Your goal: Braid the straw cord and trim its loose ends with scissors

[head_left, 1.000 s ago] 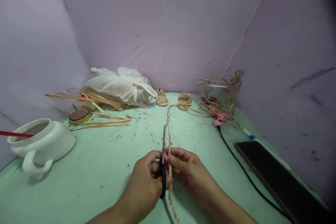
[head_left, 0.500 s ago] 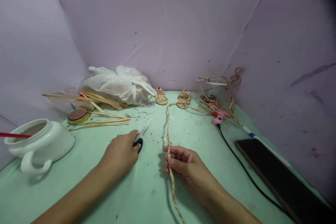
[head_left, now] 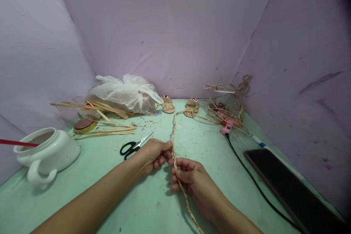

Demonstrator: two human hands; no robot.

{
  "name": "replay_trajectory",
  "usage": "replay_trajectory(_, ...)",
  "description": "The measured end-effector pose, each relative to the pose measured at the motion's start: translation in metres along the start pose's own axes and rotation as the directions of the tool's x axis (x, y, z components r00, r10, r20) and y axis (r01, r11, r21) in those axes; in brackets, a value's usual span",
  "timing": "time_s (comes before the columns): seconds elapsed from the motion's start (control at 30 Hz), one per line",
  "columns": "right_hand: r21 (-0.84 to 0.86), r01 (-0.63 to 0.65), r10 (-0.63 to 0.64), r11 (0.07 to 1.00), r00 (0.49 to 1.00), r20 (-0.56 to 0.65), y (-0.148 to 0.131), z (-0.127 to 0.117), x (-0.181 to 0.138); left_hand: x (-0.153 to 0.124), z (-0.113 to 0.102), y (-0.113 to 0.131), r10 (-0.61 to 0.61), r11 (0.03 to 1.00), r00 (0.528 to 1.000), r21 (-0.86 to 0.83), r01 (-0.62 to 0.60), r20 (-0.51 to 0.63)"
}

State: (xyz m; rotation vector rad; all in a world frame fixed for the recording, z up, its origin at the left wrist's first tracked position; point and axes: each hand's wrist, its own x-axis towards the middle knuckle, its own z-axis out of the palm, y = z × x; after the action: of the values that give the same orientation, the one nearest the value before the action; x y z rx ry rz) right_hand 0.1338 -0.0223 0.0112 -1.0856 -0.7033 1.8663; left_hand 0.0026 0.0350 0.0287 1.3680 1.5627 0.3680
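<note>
A thin braided straw cord (head_left: 173,131) runs from a small woven piece (head_left: 191,107) at the back of the green table down toward me. My right hand (head_left: 192,179) is closed on the cord near the table's middle. My left hand (head_left: 152,154) sits just left of it, fingers curled, its fingertips pinching the same cord a little higher. Black-handled scissors (head_left: 133,146) lie flat on the table just left of my left hand, free of both hands.
A white ceramic pot (head_left: 45,153) with a red stick stands at the left. Behind it lie loose straw strips (head_left: 104,128), a tape roll (head_left: 84,124) and a plastic bag (head_left: 124,93). A pink glue gun (head_left: 227,127) with a black cable, tangled cord (head_left: 227,98) and a dark tablet (head_left: 290,186) occupy the right.
My left hand carried the scissors away from the cord, laid them on the table to the left, then came back to pinch the cord beside my right hand.
</note>
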Motion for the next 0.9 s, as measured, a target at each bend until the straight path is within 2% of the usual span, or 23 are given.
replay_trajectory(0.1, -0.020, 0.004, -0.004, 1.000, 1.000, -0.002, -0.001, 0.000, 0.000, 0.014, 0.004, 0.006, -0.033, 0.992, 0.999, -0.122, 0.036, 0.027)
replay_trajectory(0.23, -0.085, 0.040, -0.043, 0.996, 0.998, -0.043, 0.002, 0.000, 0.005, 0.018, 0.011, 0.005, -0.050, 0.974, 0.998, -0.224, 0.043, -0.025)
replay_trajectory(0.33, -0.247, 0.088, -0.104, 0.965, 0.993, -0.056, 0.007, -0.001, 0.009, 0.019, 0.019, 0.003, -0.061, 0.958, 0.995, -0.283, 0.038, -0.074)
replay_trajectory(0.4, -0.434, 0.214, -0.234, 0.875, 0.972, 0.008, 0.009, -0.002, 0.009, 0.020, 0.025, 0.002, -0.072, 0.948, 0.993, -0.316, 0.038, -0.097)
replay_trajectory(0.5, -0.660, 0.444, -0.447, 0.605, 0.876, 0.180, 0.009, -0.006, 0.005, 0.023, 0.030, 0.000, -0.083, 0.933, 0.991, -0.357, 0.039, -0.108)
replay_trajectory(0.57, -0.722, 0.529, -0.512, 0.447, 0.813, 0.278, 0.008, -0.007, 0.002, 0.025, 0.031, -0.001, -0.077, 0.924, 0.992, -0.381, 0.033, -0.103)
replay_trajectory(0.63, -0.733, 0.553, -0.537, 0.396, 0.787, 0.303, 0.007, -0.007, 0.002, 0.025, 0.028, -0.001, -0.057, 0.918, 0.994, -0.397, 0.015, -0.092)
replay_trajectory(0.67, -0.723, 0.540, -0.538, 0.432, 0.797, 0.274, 0.008, -0.007, 0.003, 0.025, 0.026, -0.001, -0.039, 0.916, 0.996, -0.401, 0.002, -0.086)
replay_trajectory(0.7, -0.698, 0.505, -0.517, 0.508, 0.827, 0.222, 0.008, -0.006, 0.004, 0.024, 0.024, -0.001, -0.018, 0.916, 0.997, -0.401, -0.016, -0.081)
replay_trajectory(0.8, -0.473, 0.292, -0.317, 0.831, 0.948, 0.029, 0.008, -0.003, 0.006, 0.021, 0.020, -0.001, 0.062, 0.922, 0.995, -0.377, -0.088, -0.080)
replay_trajectory(0.83, -0.369, 0.226, -0.244, 0.902, 0.970, -0.001, 0.007, -0.001, 0.007, 0.021, 0.020, -0.002, 0.090, 0.926, 0.992, -0.358, -0.116, -0.090)
replay_trajectory(0.9, -0.202, 0.151, -0.159, 0.968, 0.987, -0.019, 0.005, 0.001, 0.006, 0.019, 0.020, -0.003, 0.140, 0.940, 0.982, -0.295, -0.171, -0.123)
